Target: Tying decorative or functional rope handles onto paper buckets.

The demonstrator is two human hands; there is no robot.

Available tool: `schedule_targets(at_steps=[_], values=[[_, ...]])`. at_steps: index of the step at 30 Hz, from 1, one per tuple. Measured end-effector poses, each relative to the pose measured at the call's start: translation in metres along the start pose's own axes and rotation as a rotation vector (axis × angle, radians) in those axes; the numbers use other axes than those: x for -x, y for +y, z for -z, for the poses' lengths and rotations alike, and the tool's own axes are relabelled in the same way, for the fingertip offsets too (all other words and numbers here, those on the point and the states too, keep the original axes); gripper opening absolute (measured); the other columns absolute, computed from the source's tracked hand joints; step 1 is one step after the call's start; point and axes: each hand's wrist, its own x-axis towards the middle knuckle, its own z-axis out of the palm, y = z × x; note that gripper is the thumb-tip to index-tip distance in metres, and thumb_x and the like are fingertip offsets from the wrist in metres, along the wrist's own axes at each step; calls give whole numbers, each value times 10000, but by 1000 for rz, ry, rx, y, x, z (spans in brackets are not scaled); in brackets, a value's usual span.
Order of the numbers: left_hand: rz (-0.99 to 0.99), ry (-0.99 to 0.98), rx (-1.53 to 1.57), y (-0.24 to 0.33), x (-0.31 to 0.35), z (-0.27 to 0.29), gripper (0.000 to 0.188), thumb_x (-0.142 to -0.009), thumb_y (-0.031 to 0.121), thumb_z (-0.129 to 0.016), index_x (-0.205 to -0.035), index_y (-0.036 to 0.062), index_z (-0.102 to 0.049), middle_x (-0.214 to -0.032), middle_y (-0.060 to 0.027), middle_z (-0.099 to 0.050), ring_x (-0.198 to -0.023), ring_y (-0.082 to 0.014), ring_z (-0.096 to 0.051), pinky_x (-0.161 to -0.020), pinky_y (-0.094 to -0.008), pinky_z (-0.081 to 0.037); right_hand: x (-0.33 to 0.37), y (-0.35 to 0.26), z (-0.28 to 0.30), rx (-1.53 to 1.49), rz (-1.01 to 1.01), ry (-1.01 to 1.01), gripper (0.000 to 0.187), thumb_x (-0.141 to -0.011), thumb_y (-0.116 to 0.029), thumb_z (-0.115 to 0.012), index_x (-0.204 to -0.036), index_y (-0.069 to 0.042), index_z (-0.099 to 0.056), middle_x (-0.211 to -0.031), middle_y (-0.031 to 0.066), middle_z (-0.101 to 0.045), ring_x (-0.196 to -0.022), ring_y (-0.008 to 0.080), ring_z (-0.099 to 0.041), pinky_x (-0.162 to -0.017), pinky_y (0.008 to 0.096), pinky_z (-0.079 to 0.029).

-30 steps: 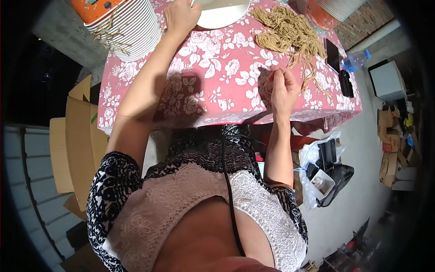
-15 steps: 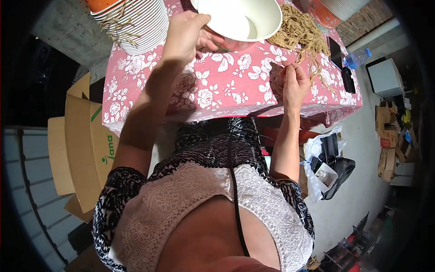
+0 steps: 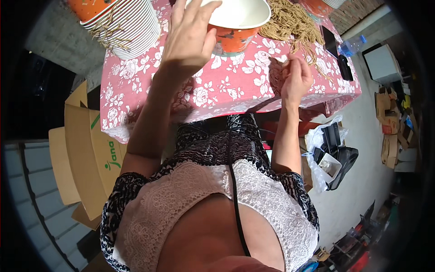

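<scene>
At the far edge of the view stands an orange paper tub (image 3: 232, 39) with a white inside, seemingly upright on the cloth. My left hand (image 3: 188, 41) is open at its left side, its fingers stretched out over the near-left rim; whether it touches the tub I cannot tell. To the right, my right hand (image 3: 297, 78) is closed in a pinch just above the table, and what its fingertips hold is too small to make out. Close beyond it lies a tangled heap of tan twine (image 3: 290, 21), with loose strands trailing toward that hand.
A tall stack of nested tubs (image 3: 136, 29) stands at the far left with bits of twine hanging on it. The table wears a pink floral cloth (image 3: 217, 86). Along its right edge lie a phone (image 3: 329, 41), a black object (image 3: 345, 68) and a bottle (image 3: 352, 46). Cardboard boxes (image 3: 86, 154) flank the left.
The tub has gone from tilted toward me to more upright, showing its orange side. My left hand has let go of its rim and spread its fingers. My right hand stays pinched.
</scene>
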Motion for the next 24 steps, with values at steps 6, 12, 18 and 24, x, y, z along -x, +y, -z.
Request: schedule_targets(at_steps=[6, 12, 18, 24], values=[[-7, -108, -98, -7, 7, -2, 126, -838, 48, -621, -948, -9, -641, -1138, -155, -643, -1273, -428, -435, -1061, -485, -342, 10, -20, 50, -1, 47, 253, 161, -955, -61, -548, -946, 38, -674, -708, 37, -629, -542, 44, -476, -482, 172, -340], [-49, -68, -157, 17, 18, 8, 180, -816, 16, -580, -988, 25, -632, -1100, -164, -626, -1265, -400, -459, -1085, -593, -266, 17, -28, 72, 418, 52, 193, 168, -952, -92, -583, -982, 42, -679, -779, 15, -650, -704, 51, -552, -625, 193, -426], [-59, -41, -58, 22, 23, 8, 159, -811, 86, -670, -957, 41, -630, -1126, -146, -640, -1268, -417, -464, -1067, -580, -297, 2, -20, 85, 764, 115, 160, 150, -895, -120, -652, -952, 16, -679, -794, 119, -662, -741, 173, -620, -709, 299, -488], [13, 288, 183, 48, 23, 18, 44, -810, -109, -596, -829, -71, -606, -926, -188, -678, -915, -355, -660, -787, -385, -527, -7, -21, 104, 834, 49, 176, 175, -882, -143, -661, -951, 16, -683, -855, 142, -677, -785, 207, -645, -735, 323, -498]])
